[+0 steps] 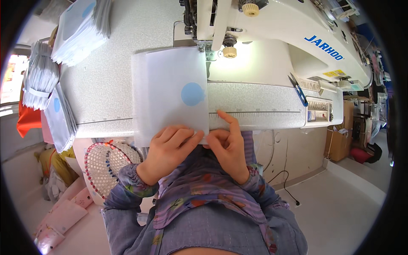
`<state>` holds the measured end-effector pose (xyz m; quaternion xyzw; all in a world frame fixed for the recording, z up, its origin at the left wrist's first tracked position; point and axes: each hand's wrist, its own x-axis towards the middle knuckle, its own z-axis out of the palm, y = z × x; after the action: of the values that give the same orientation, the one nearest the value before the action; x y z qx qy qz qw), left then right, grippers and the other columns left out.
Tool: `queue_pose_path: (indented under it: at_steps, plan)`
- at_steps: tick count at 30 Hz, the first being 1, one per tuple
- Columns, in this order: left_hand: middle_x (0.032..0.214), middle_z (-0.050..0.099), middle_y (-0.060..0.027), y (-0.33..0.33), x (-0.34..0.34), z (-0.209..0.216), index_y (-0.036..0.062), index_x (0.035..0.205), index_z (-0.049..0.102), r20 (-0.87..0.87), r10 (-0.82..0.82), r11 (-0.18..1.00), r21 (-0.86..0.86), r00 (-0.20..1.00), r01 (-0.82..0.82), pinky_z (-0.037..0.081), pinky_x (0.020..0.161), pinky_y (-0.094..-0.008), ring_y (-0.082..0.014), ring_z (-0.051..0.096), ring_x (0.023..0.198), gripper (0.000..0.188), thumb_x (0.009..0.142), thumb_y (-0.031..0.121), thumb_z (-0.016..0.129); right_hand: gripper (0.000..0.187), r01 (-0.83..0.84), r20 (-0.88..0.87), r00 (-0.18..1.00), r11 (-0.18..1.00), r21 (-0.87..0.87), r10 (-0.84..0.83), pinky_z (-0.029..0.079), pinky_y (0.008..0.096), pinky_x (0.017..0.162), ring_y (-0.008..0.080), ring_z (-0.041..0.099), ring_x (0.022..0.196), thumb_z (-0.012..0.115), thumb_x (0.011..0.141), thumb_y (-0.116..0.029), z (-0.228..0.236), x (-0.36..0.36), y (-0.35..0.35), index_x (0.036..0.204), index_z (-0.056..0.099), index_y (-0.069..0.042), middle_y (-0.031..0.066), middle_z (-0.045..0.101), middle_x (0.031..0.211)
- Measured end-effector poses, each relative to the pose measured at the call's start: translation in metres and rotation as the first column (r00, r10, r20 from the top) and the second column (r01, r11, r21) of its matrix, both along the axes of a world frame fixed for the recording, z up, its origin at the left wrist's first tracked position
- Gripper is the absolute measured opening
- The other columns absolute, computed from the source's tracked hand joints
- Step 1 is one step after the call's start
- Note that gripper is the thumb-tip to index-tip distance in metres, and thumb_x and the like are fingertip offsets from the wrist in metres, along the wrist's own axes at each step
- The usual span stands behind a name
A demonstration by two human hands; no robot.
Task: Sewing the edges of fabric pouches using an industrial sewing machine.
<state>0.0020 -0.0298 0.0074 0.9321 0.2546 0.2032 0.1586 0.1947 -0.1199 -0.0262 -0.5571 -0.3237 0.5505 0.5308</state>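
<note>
A pale white fabric panel (165, 97) with a light blue round spot lies on the sewing table, its far right corner at the needle area (209, 55) of a sewing machine (272, 21). The panel looks layered, with a sheer strip showing along its left side. My left hand (163, 153) rests on the near edge, fingers curled and thumb pressed toward the right corner. That same near right corner is pinched in my right hand (229, 148), whose index finger points away over the table. What lies under the fingertips is hidden.
Blue-handled scissors (300, 92) lie at the right, beside a recessed tray (319, 111). Stacks of folded white pieces (83, 32) stand at the far left; a tied bundle (41, 76) and another stack (60, 119) hang over the table's left end. A beaded basket (106, 165) sits below.
</note>
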Motion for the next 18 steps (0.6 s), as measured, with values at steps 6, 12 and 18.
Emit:
queue_pose_path:
  at_steps: [6,12,18]
  plan:
    - [0.111,0.070,-0.0027,0.002,0.006,0.004,0.0114,0.122,0.081,-0.003,0.115,0.992,0.058,0.993,-0.114,0.058,0.095,-0.0415,-0.0246,0.069,0.110,0.046,0.077,0.006,0.072,0.038,-0.005,0.055,0.998,1.000,-0.024,0.006,0.062,0.0251,0.073,0.0108,0.074,0.081,0.069,0.104,0.002,0.004,-0.005,0.002,0.142,0.063,0.000,0.0083,0.076,0.097]
    - [0.114,0.072,-0.0019,0.005,-0.009,-0.009,0.0127,0.124,0.081,0.008,0.035,0.995,0.094,0.999,-0.036,0.056,0.100,-0.0415,-0.0234,0.068,0.113,0.047,0.077,0.010,0.074,0.041,-0.229,0.598,0.790,0.970,0.085,0.134,0.061,0.0295,0.072,0.0181,0.077,0.083,0.072,0.101,-0.002,0.026,0.038,0.037,0.142,0.066,-0.001,0.0131,0.078,0.107]
    - [0.115,0.072,0.0002,0.006,-0.005,-0.002,0.0148,0.123,0.081,-0.014,0.027,0.997,0.071,1.000,-0.026,0.058,0.100,-0.0414,-0.0205,0.068,0.112,0.047,0.077,0.013,0.073,0.049,-0.496,0.944,0.298,0.822,0.281,-0.142,0.054,0.0447,0.100,0.0365,0.068,0.119,0.082,0.093,-0.020,0.030,0.066,0.136,0.137,0.070,-0.004,0.0140,0.072,0.135]
